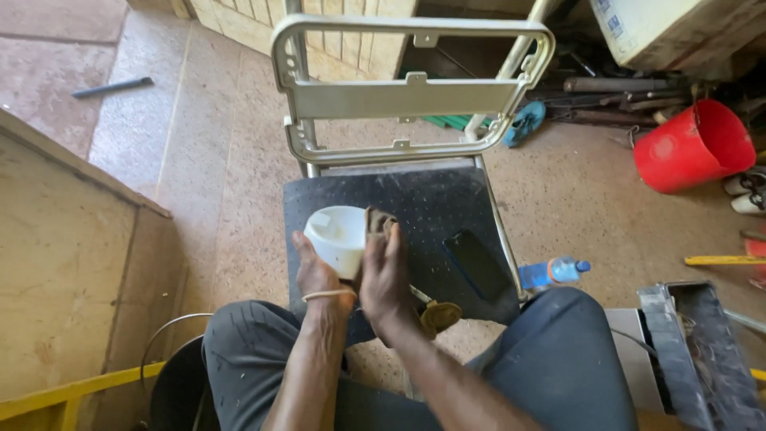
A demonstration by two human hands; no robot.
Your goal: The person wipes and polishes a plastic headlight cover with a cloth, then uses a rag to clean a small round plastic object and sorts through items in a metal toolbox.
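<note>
Left hand (315,271) grips a white plastic housing (337,237) from beneath, held above the dark chair seat (431,207). Right hand (384,267) is closed on a brown abrasive pad (378,220), pressed against the housing's side. A black phone (477,263) lies on the seat. A blue-capped bottle (554,272) lies on the floor beside it. Red bucket (692,148) sits tipped at upper right; a white carton (662,28) sits above it.

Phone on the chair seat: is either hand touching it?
No. The dark phone lies alone on the black seat, while the left hand holds the white piece and the right hand presses a brown pad against it.
</note>
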